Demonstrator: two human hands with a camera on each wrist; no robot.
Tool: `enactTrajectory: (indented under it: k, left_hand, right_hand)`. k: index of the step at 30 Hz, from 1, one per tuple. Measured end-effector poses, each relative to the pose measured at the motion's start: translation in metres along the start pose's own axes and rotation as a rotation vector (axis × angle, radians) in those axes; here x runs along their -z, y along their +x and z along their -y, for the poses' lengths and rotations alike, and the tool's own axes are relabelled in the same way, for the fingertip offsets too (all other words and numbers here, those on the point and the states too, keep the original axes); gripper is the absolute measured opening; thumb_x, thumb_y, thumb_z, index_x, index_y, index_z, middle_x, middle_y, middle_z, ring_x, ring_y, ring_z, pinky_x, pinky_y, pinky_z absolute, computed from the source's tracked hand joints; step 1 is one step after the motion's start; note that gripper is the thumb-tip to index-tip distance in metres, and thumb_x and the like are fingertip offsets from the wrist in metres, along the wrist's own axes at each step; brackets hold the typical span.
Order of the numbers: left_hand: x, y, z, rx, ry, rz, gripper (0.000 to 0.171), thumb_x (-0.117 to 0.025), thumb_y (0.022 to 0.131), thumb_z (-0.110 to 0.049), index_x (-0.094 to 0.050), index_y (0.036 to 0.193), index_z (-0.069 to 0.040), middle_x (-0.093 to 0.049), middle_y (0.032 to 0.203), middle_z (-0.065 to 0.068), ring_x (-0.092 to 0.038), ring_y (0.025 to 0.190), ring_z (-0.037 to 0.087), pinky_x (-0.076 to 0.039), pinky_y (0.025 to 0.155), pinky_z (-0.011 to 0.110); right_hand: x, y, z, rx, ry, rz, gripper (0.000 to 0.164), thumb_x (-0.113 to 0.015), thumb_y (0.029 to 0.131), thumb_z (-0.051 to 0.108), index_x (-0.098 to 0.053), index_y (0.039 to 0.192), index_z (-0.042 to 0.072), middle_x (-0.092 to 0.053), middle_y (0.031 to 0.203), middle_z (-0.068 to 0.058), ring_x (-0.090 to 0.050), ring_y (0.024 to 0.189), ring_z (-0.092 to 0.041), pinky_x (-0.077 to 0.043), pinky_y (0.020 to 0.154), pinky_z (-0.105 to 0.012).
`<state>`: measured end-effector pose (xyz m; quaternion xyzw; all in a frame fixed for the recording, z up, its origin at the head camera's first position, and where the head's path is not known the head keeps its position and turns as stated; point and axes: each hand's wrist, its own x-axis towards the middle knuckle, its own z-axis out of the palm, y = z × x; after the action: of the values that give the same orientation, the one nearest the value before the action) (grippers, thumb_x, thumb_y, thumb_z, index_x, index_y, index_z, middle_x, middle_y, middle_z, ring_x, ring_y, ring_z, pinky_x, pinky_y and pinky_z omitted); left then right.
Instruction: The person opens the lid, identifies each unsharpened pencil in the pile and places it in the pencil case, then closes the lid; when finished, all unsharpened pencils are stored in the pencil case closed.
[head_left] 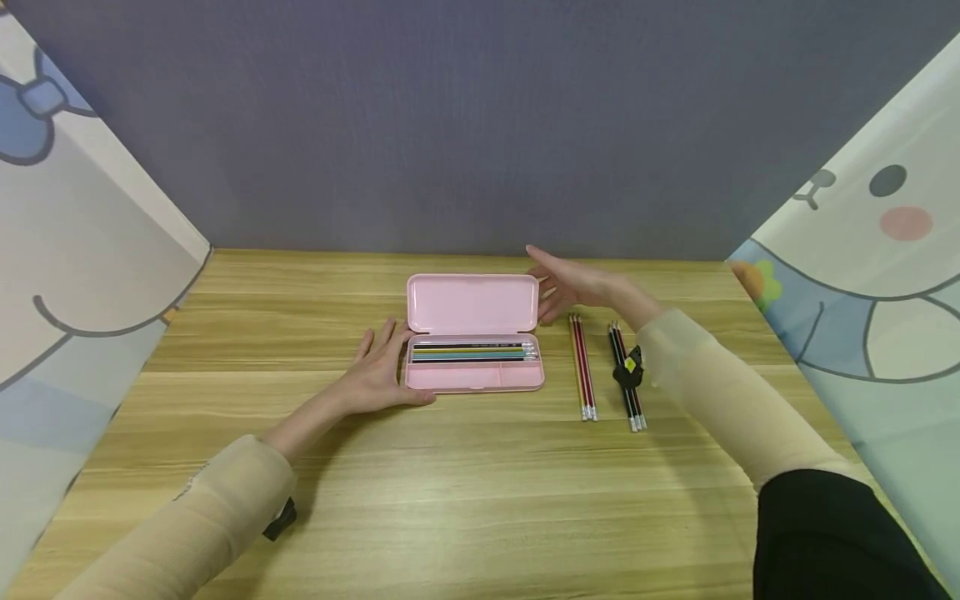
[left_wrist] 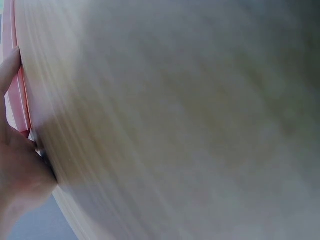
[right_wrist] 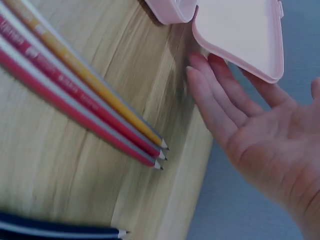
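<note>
A pink pencil case point(head_left: 453, 379) lies with its lid point(head_left: 472, 303) raised. Several pencils point(head_left: 476, 353), black, yellow and teal, lie in its long compartment; the front compartments hold nothing. My left hand point(head_left: 381, 375) rests against the case's left end, fingers spread and fairly straight, thumb along the front edge. In the left wrist view only part of this hand shows beside the pink wall. At the lid's right edge, my right hand point(head_left: 570, 287) has its thumb raised and its fingers extended. The right wrist view shows those fingers point(right_wrist: 235, 95) reaching to the lid's outer side.
Right of the case lie red and yellow pencils point(head_left: 583, 367), tips away from me. Farther right are black pencils point(head_left: 637, 408), partly covered by the dark device on my right wrist. A grey panel point(head_left: 465, 125) stands behind the wooden table point(head_left: 487, 492); printed cloths flank it.
</note>
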<state>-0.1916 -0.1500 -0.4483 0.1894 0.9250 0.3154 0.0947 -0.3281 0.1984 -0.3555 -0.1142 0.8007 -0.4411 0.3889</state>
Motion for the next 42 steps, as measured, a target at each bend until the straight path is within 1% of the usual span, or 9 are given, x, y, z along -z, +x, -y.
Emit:
enactTrajectory:
  k: [2, 8, 11, 14, 19, 24, 33, 37, 42]
  left_hand:
    - [0.000, 0.000, 0.000, -0.002, -0.003, 0.001, 0.102, -0.086, 0.076, -0.053, -0.030, 0.153, -0.015, -0.021, 0.172, 0.018, 0.001, 0.161, 0.043, 0.008, 0.128, 0.064]
    - [-0.001, 0.001, 0.000, -0.005, 0.000, 0.005, 0.103, -0.086, 0.076, -0.054, -0.031, 0.153, -0.015, -0.022, 0.171, 0.018, 0.000, 0.161, 0.044, 0.007, 0.128, 0.065]
    - [-0.001, 0.001, 0.000, -0.003, -0.001, 0.007, 0.103, -0.086, 0.076, -0.054, -0.031, 0.154, -0.015, -0.022, 0.171, 0.018, 0.001, 0.161, 0.043, 0.007, 0.128, 0.065]
    - [-0.001, 0.001, 0.000, -0.001, 0.001, 0.008, 0.104, -0.086, 0.076, -0.055, -0.030, 0.154, -0.015, -0.021, 0.172, 0.018, 0.001, 0.162, 0.043, 0.007, 0.128, 0.064]
    - [-0.001, 0.002, 0.001, -0.002, 0.002, 0.008, 0.104, -0.086, 0.076, -0.055, -0.030, 0.154, -0.015, -0.021, 0.172, 0.017, 0.001, 0.162, 0.043, 0.007, 0.128, 0.065]
    - [-0.001, 0.001, 0.001, -0.003, 0.003, 0.004, 0.104, -0.086, 0.075, -0.055, -0.030, 0.153, -0.015, -0.022, 0.171, 0.017, 0.001, 0.161, 0.044, 0.007, 0.128, 0.065]
    - [-0.002, 0.002, 0.001, -0.008, -0.008, -0.003, 0.103, -0.087, 0.075, -0.053, -0.031, 0.153, -0.016, -0.021, 0.172, 0.016, 0.001, 0.162, 0.043, 0.007, 0.128, 0.064]
    - [-0.002, 0.002, 0.001, -0.007, -0.010, -0.003, 0.103, -0.087, 0.075, -0.052, -0.031, 0.154, -0.016, -0.020, 0.172, 0.016, 0.001, 0.162, 0.043, 0.007, 0.128, 0.064]
    - [-0.002, 0.002, 0.001, -0.008, -0.009, -0.003, 0.104, -0.087, 0.075, -0.052, -0.031, 0.154, -0.016, -0.019, 0.172, 0.017, 0.001, 0.162, 0.043, 0.007, 0.128, 0.064]
  right_hand:
    - [-0.001, 0.004, -0.001, -0.035, 0.001, 0.046, 0.103, -0.016, 0.098, 0.078, -0.015, 0.162, -0.002, -0.062, 0.127, -0.020, -0.072, 0.105, -0.029, -0.056, 0.104, -0.050]
    - [-0.005, 0.010, -0.003, -0.081, 0.022, 0.080, 0.087, -0.013, 0.103, 0.071, -0.038, 0.149, 0.002, -0.070, 0.118, -0.020, -0.074, 0.102, -0.032, -0.058, 0.101, -0.049]
    - [-0.007, 0.012, -0.005, -0.072, 0.007, 0.101, 0.080, -0.013, 0.105, 0.066, -0.036, 0.149, 0.004, -0.069, 0.120, -0.021, -0.074, 0.101, -0.031, -0.059, 0.099, -0.049]
    - [-0.008, 0.012, -0.006, -0.054, -0.007, 0.127, 0.077, -0.014, 0.106, 0.062, -0.033, 0.152, 0.003, -0.068, 0.121, -0.021, -0.074, 0.099, -0.028, -0.061, 0.097, -0.046]
    - [-0.011, 0.011, -0.006, -0.052, 0.023, 0.110, 0.076, -0.018, 0.107, 0.062, -0.034, 0.153, 0.004, -0.068, 0.123, -0.021, -0.075, 0.098, -0.027, -0.060, 0.097, -0.046]
    - [-0.012, 0.008, -0.007, -0.045, 0.032, 0.106, 0.076, -0.019, 0.107, 0.063, -0.035, 0.153, 0.005, -0.065, 0.129, -0.024, -0.074, 0.103, -0.028, -0.059, 0.099, -0.046]
    - [-0.014, 0.004, -0.011, 0.034, 0.029, 0.126, 0.069, -0.026, 0.109, 0.056, -0.031, 0.156, 0.006, -0.057, 0.138, -0.025, -0.070, 0.113, -0.032, -0.059, 0.101, -0.047]
    - [-0.015, 0.000, -0.013, 0.078, 0.038, 0.130, 0.066, -0.033, 0.109, 0.051, -0.035, 0.154, 0.003, -0.053, 0.143, -0.025, -0.068, 0.119, -0.033, -0.057, 0.103, -0.048]
    - [-0.018, -0.004, -0.017, 0.120, 0.021, 0.129, 0.058, -0.037, 0.109, 0.040, -0.046, 0.146, -0.005, -0.057, 0.140, -0.023, -0.067, 0.119, -0.028, -0.057, 0.105, -0.047]
